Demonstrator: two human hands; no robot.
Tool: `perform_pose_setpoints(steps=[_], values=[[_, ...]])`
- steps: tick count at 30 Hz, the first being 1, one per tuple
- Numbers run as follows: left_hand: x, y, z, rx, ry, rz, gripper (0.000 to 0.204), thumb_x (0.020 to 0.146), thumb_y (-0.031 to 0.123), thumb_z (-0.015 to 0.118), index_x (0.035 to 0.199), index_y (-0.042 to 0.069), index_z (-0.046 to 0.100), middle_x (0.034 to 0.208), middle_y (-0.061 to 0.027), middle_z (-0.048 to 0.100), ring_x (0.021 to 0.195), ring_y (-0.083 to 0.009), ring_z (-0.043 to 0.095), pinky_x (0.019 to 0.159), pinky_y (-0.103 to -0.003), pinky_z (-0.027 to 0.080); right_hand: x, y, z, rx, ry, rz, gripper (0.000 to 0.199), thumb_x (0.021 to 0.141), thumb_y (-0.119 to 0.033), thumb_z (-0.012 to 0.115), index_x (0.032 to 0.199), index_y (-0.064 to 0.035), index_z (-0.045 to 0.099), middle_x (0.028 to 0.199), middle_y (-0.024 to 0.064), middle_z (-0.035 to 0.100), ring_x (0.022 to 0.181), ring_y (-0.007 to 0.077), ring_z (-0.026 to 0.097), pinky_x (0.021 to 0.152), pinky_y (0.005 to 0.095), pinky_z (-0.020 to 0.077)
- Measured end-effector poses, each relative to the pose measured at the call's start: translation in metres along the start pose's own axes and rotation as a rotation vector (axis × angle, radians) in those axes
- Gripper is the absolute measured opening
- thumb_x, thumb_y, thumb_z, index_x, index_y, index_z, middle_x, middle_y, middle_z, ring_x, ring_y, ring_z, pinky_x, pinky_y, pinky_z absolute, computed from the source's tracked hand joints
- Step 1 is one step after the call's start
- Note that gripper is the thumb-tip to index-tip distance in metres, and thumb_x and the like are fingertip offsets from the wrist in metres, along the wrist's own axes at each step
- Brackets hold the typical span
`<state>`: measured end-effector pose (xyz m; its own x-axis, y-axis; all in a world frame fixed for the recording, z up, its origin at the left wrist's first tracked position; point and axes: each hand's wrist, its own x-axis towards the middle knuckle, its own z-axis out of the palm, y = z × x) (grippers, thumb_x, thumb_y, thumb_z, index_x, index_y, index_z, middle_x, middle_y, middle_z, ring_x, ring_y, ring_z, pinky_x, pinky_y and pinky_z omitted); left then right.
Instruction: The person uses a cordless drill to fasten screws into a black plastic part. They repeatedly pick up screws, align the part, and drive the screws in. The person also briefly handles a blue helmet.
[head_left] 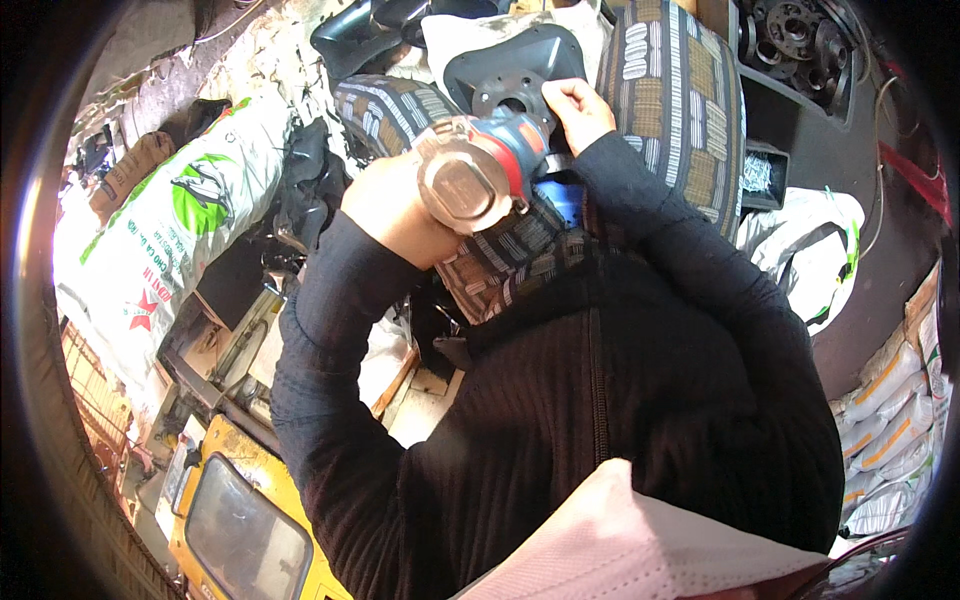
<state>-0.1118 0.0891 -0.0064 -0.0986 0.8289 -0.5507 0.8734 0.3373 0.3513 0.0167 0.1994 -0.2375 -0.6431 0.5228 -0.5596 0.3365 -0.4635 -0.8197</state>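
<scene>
Your left hand [392, 208] is closed around the blue and red power tool [518, 148], upper centre of the frame; most of its fingers are hidden behind the tool. The tool's grey-brown rounded end faces the camera, and its front lies close to the black flange [497, 92], though contact cannot be confirmed. Your right hand [583, 118] is at the flange's right side, thumb and fingertips drawn near each other; you cannot be credited with a held item, as none can be made out.

The flange, pierced with holes, sits against a dark flared housing [530, 52] at the top centre. Patterned cloth [672, 105] lies on both sides of these parts. In the upper right, note a bin [838, 105] of dark metal parts and, below it, a small box [766, 198] of fasteners. A white and green sack [225, 215] occupies the left side.
</scene>
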Motion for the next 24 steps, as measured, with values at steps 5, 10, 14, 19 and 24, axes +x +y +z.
perform_pose_setpoints(steps=[5, 10, 14, 19, 24], values=[[0.008, 0.009, -0.009, -0.247, 0.106, -0.244, 0.024, 0.071, 0.018, 0.063, 0.093, 0.008, 0.061, 0.089, -0.0095, 0.063, 0.076, -0.0275, 0.062, 0.066, -0.036, 0.051, 0.003, -0.008, 0.0, -0.001, -0.003, 0.108, 0.032, 0.081, -0.034, 0.066, 0.09, -0.004, 0.065, 0.082, 0.0046, 0.064, 0.077, 0.0124, 0.057, 0.073, 0.0269, 0.0451], [0.031, 0.011, 0.013, -0.25, 0.008, -0.028, 0.037, 0.068, 0.016, 0.065, 0.104, 0.008, 0.059, 0.1, -0.0112, 0.062, 0.078, -0.0283, 0.064, 0.068, -0.036, 0.052, 0.0, -0.015, 0.0, -0.011, -0.03, 0.152, 0.029, 0.083, -0.031, 0.064, 0.093, -0.0038, 0.065, 0.086, 0.005, 0.064, 0.078, 0.0113, 0.057, 0.073, 0.0258, 0.0451], [0.034, 0.018, 0.031, -0.345, -0.166, -0.262, 0.049, 0.067, 0.017, 0.067, 0.114, 0.01, 0.056, 0.113, -0.0103, 0.059, 0.092, -0.0263, 0.062, 0.076, -0.035, 0.05, 0.003, -0.015, -0.008, 0.121, -0.11, 0.165, 0.029, 0.089, -0.023, 0.057, 0.111, -0.0046, 0.059, 0.1, 0.003, 0.063, 0.086, 0.0105, 0.055, 0.077, 0.0249, 0.0439], [-0.012, 0.017, 0.011, -0.336, 0.081, -0.122, 0.04, 0.069, 0.012, 0.068, 0.108, 0.009, 0.06, 0.105, -0.0122, 0.06, 0.097, -0.0298, 0.058, 0.083, -0.039, 0.046, -0.005, -0.027, -0.013, 0.17, -0.122, 0.065, 0.033, 0.087, -0.015, 0.055, 0.118, -0.0057, 0.053, 0.113, 0.0132, 0.056, 0.103, 0.0196, 0.055, 0.09, 0.0309, 0.0448], [-0.036, 0.009, 0.016, -0.151, 0.257, -0.192, 0.031, 0.071, 0.015, 0.07, 0.1, 0.008, 0.062, 0.095, -0.0114, 0.061, 0.087, -0.0317, 0.059, 0.076, -0.04, 0.046, -0.024, -0.037, -0.025, -0.553, -0.164, -0.454, 0.031, 0.076, -0.008, 0.067, 0.106, -0.0115, 0.06, 0.117, 0.0092, 0.052, 0.106, 0.0193, 0.054, 0.086, 0.029, 0.0459]])
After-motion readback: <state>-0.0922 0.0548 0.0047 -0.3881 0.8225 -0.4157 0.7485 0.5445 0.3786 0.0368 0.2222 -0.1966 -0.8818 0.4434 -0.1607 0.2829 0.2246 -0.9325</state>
